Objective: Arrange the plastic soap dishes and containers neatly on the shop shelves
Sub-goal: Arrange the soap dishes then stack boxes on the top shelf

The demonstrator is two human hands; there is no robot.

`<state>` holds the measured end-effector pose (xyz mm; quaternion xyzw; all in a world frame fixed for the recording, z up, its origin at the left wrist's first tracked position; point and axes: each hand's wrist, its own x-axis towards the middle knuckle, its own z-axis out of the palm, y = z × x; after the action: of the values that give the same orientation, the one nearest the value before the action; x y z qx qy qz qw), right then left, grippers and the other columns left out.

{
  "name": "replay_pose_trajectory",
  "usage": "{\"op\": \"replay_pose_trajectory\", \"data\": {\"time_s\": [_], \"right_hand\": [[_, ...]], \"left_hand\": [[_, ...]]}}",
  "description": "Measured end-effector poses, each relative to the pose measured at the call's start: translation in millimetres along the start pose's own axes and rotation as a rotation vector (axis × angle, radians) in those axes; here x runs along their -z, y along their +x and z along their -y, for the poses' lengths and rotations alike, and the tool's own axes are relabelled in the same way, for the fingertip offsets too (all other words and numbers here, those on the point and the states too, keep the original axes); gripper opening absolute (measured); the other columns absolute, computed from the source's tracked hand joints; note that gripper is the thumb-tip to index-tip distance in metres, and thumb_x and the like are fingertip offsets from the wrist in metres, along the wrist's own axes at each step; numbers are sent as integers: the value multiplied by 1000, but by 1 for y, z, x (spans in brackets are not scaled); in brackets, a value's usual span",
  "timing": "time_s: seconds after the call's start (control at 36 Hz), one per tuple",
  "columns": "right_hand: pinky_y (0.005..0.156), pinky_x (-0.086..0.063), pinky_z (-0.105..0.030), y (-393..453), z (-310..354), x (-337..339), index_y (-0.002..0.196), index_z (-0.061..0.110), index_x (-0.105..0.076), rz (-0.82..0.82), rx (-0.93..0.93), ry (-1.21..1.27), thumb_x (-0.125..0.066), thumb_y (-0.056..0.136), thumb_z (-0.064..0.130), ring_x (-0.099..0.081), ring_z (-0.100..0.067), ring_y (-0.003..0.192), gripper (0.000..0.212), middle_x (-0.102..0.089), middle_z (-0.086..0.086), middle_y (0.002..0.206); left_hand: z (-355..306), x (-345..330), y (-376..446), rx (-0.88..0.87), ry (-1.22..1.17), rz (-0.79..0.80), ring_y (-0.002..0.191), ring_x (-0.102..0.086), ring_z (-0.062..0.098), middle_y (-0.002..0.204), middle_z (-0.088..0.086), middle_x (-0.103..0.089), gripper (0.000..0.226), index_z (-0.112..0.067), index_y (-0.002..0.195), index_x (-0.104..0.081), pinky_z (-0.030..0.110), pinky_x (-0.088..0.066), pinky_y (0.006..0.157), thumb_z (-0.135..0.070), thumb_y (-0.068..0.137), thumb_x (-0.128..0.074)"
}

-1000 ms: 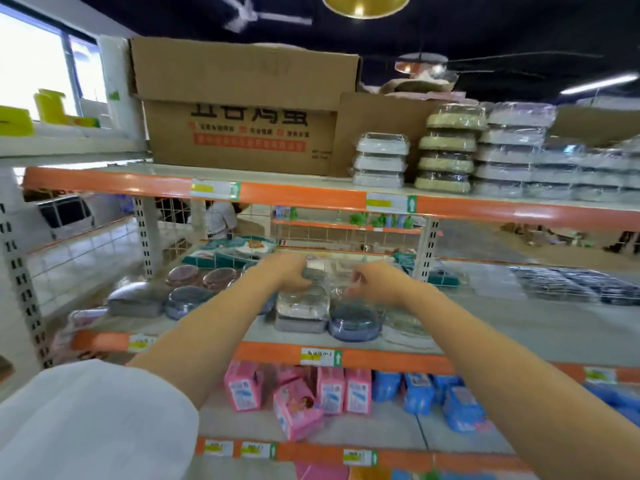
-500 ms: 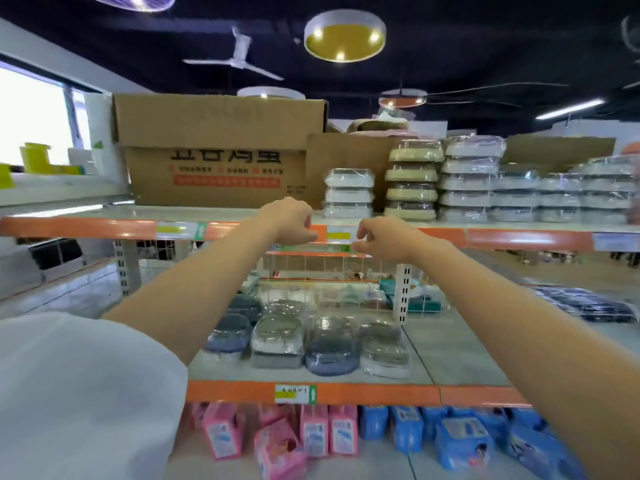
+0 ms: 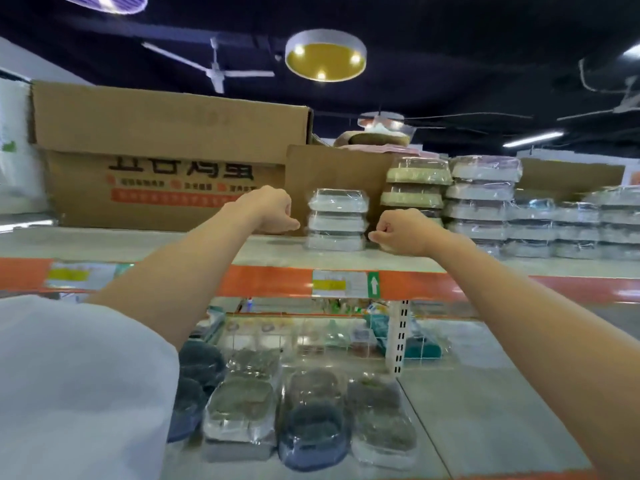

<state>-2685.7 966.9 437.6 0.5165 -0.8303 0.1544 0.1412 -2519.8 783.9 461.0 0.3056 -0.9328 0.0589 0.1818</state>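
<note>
Stack of three wrapped soap dishes sitting on the upper shelf, flanked by both hands. Left hand closing in just beside the stack's left side, fingers curled into a loose fist; right hand doing likewise at the right side, fingers curled inward. Impossible to tell whether either hand is actually pinching the wrapping or merely nearing it. Judged step: steadying or squaring this short stack on the shelf. Next move probably calling for a light two-sided squeeze to align the three dishes without toppling them. Taller stacks of wrapped dishes standing to the right; cardboard box standing to the left and behind. More wrapped containers lying on the lower shelf, awaiting sorting.
</note>
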Motion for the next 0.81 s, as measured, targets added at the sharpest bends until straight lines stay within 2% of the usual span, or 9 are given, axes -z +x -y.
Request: {"op": "replay_pose_trajectory", "data": {"time_s": [0.11, 0.19, 0.25, 0.36, 0.44, 0.5, 0.56, 0.72, 0.81], "right_hand": [[80, -46, -39, 27, -11, -4, 100, -9, -62, -7, -55, 3, -48, 99, 36, -60, -39, 97, 48, -67, -24, 99], [75, -45, -37, 50, -19, -6, 86, -5, -61, 12, -86, 2, -45, 100, 36, -61, -37, 91, 46, -63, -19, 87], [77, -46, -37, 65, -25, -7, 96, -7, -65, -1, -98, 22, -45, 100, 37, -60, -36, 92, 48, -66, -21, 95], [61, -40, -32, 93, -31, -9, 94, -3, -61, -25, -118, 60, -44, 101, 35, -60, -31, 86, 42, -65, -19, 93], [69, -50, -35, 116, -33, -9, 82, 4, -54, -9, -159, 129, -41, 101, 38, -65, -30, 83, 41, -66, -17, 88], [81, -56, -41, 129, -33, -10, 100, 0, -56, 2, -198, 205, -39, 102, 40, -67, -31, 89, 43, -67, -18, 96], [81, -57, -39, 138, -31, -12, 115, -4, -54, 9, -234, 292, -37, 102, 40, -67, -30, 89, 49, -66, -18, 99], [75, -59, -40, 150, -29, -25, 124, -9, -49, 73, -271, 426, -28, 102, 47, -68, -31, 81, 63, -63, -20, 92], [72, -59, -36, 152, -28, -29, 136, -3, -40, 82, -284, 426, -24, 102, 51, -66, -28, 85, 67, -55, -16, 104]], "left_hand": [[13, -7, 33, 20, -2, -11, 95, -55, 24, 108, 6, -62, 30, -17, 96, -60, 33, -45, 77, -46, 91, -56], [21, -12, 53, 53, -5, -4, 96, -55, 23, 110, 7, -62, 36, -13, 105, -61, 33, -44, 77, -46, 92, -55], [24, -15, 63, 78, -26, 2, 96, -57, 24, 109, 8, -62, 40, -11, 110, -61, 34, -46, 77, -46, 93, -54], [25, -14, 79, 113, -60, 0, 95, -58, 25, 106, 7, -61, 42, -11, 114, -60, 33, -46, 75, -47, 93, -52], [23, -8, 92, 137, -60, 11, 97, -58, 26, 109, 8, -61, 44, -10, 115, -59, 34, -48, 79, -47, 93, -51], [22, -7, 101, 166, -80, 10, 98, -59, 27, 111, 10, -62, 46, -8, 116, -59, 37, -51, 84, -47, 94, -49], [19, -8, 109, 198, -111, -16, 99, -59, 28, 113, 11, -61, 49, -6, 118, -58, 37, -50, 85, -47, 96, -44], [-5, -21, 124, 311, -434, 50, 78, -67, 25, 110, 16, -62, 65, 0, 132, -47, 35, -58, 74, -54, 99, -29], [-16, -27, 127, 362, -572, 120, 76, -65, 24, 105, 16, -62, 71, -5, 138, -42, 31, -56, 68, -60, 97, -24]]}}
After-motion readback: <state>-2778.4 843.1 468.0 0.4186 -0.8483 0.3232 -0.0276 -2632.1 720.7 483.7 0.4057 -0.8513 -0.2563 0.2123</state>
